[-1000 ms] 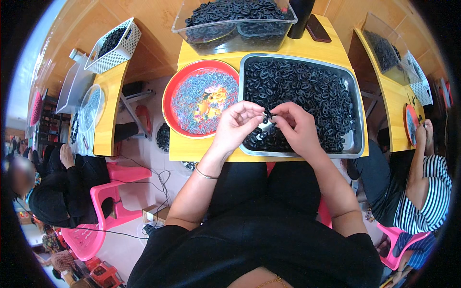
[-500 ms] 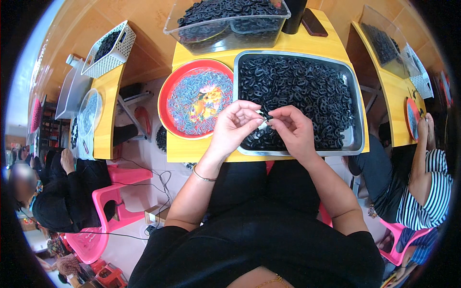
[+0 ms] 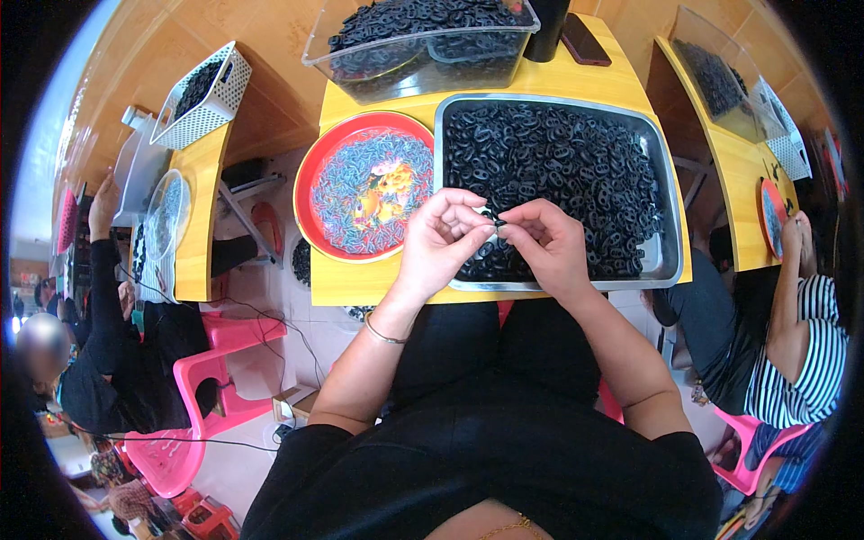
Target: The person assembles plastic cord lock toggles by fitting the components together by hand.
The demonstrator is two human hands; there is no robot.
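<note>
Over the near left part of a metal tray point(image 3: 667, 261), my left hand point(image 3: 445, 236) and my right hand point(image 3: 549, 245) meet fingertip to fingertip. Between them is a small black piece point(image 3: 498, 222), pinched by my right thumb and forefinger. My left thumb and forefinger are pressed together against it; whatever they grip is too small to make out. Many loose black oval pieces with holes point(image 3: 558, 162) fill the tray. Left of it stands a round red tray point(image 3: 304, 193) with a flower pattern, strewn with small thin blue-grey pieces point(image 3: 346, 180).
A clear plastic bin point(image 3: 423, 76) of black pieces stands at the table's far side, beside a dark cylinder point(image 3: 547, 36) and a phone point(image 3: 585, 40). People sit at yellow side tables point(image 3: 202, 193) left and right. A pink chair point(image 3: 216, 360) is at the left.
My fingertips have drawn closer together around the small black piece. At the left, the co-worker has raised an arm toward the clear bin on the side table.
</note>
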